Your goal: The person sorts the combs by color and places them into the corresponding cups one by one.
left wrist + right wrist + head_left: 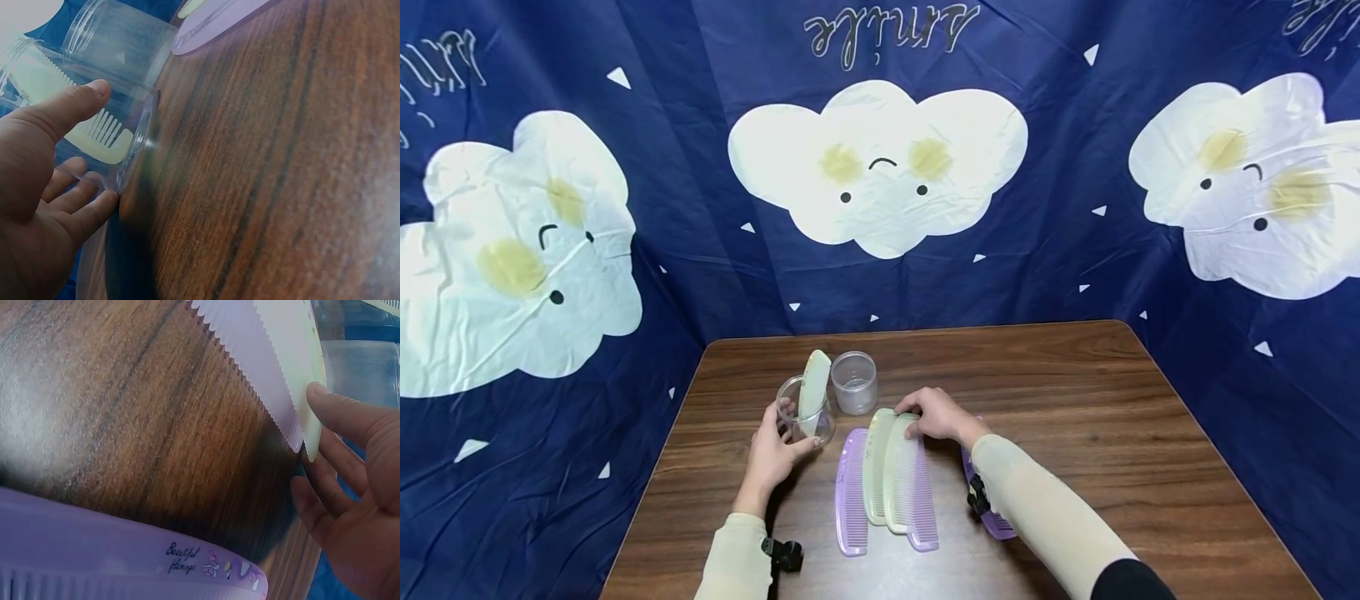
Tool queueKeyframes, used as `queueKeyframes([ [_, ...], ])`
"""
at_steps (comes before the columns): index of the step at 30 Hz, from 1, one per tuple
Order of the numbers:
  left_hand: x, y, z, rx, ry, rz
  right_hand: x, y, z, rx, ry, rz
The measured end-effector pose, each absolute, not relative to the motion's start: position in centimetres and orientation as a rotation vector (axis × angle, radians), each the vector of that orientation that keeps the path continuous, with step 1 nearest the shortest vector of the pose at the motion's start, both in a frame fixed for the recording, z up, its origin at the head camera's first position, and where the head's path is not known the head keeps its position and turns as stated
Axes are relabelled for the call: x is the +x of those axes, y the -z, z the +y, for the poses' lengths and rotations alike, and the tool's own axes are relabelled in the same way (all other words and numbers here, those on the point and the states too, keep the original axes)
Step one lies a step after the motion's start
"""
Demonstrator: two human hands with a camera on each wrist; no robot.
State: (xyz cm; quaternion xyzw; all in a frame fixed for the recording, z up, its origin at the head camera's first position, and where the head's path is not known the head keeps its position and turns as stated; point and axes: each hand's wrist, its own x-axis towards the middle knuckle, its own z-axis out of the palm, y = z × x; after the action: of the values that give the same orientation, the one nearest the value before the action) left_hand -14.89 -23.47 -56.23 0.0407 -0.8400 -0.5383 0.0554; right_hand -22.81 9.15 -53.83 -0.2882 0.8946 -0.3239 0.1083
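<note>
1. The left hand [772,454] is partly closed around a clear jar [824,423], with the thumb on one side and the fingers curved around the other. The jar is judged light, rigid and smooth, so it is best steadied low on its wall with modest pressure.
2. Inside that jar a pale green comb [812,392] is seen leaning, its upper end raised past the rim. With so much length above the rim, the jar could be tipped by a knock.
3. A purple comb [847,492] is laid flat on the desk [1075,408], teeth to the right. It is judged light and stiff, and is best lifted by its solid spine.
4. A second clear jar [855,389] is stood just beside the first, farther back; it is probably easily slid.
5. The left green comb [874,475] is partly overlapped by the right green comb [895,492], under which another purple comb [923,512] is partly covered. Glossy faces are likely to slip over one another; thin teeth could be snagged or snapped.
6. The right hand [938,414] is nearly closed, and the far end of the right green comb is pinched between thumb and fingers. How firmly cannot be told.
7. The rightmost purple comb [998,525] is partly hidden beneath the right forearm [1037,500]; its smooth spine would offer the safest hold.
</note>
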Motion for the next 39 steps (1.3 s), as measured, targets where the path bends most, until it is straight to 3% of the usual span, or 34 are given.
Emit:
queueKeyframes([
  [15, -14.7, 56.4, -23.3, 0.126, 1.648, -2.536, -22.2, 52.3, 9.2, -0.821, 0.933, 2.65],
  [39, -14.8, 56.4, -23.6, 0.112, 1.641, -2.55, -22.1, 49.2, 10.3, -1.074, 0.803, 2.677],
])
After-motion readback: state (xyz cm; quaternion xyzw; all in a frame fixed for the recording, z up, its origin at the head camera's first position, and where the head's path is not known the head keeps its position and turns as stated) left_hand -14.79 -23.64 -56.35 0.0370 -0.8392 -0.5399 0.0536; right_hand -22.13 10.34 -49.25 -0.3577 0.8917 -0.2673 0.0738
